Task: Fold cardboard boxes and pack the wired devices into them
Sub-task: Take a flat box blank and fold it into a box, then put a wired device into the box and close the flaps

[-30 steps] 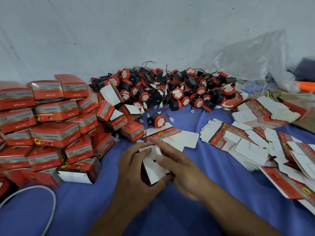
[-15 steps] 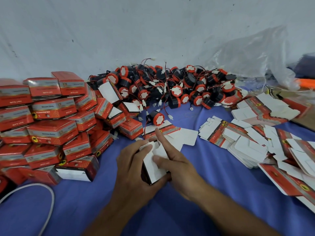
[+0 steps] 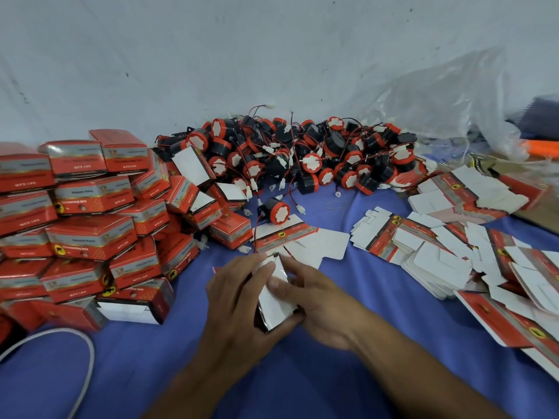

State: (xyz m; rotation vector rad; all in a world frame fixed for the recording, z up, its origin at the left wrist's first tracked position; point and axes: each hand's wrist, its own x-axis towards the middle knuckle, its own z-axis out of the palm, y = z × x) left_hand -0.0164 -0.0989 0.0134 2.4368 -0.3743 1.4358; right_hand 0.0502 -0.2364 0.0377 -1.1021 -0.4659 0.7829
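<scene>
Head view; clock refs are from frame centre unless noted.

We see the L hand (image 3: 239,297) and R hand (image 3: 323,306) close together at approx. 6 o'clock, both clamped on one small box (image 3: 276,305). The box is tilted, w/ a white panel facing up and dark edges at its near corner. We cannot tell whether it rests on the blue cloth (image 3: 145,376) or is lifted off it.

- L hand wraps the box from its 9 o'clock side, fingertips curled over the far flap.
- R hand takes it from the 3 o'clock side, thumb pressed flat on the white panel, forefinger lying along the far top edge.
- Box contents are not visible.

At 12 o'clock of the hands, just beyond them, a single blank (image 3: 290,235) lies printed side up w/ white flaps spread. A loose device (image 3: 273,210) (black body, red rim, white face) sits at its far edge.

Further out at 12 o'clock, against the wall (image 3: 211,55), is the device pile (image 3: 302,158): many like units, w/ red/black wires and white connectors tangled.

- 9 o'clock: finished boxes (image 3: 90,225), red w/ grey band, stacked several high. One at the stack's near edge shows a white end panel.
- 3 o'clock: flat blanks (image 3: 438,258) in fanned heaps, mostly white side up.
- 1–2 o'clock: clear plastic bag (image 3: 438,95) slumped at the wall.
- 7–8 o'clock: white cable (image 3: 86,355) curving over the cloth.
</scene>
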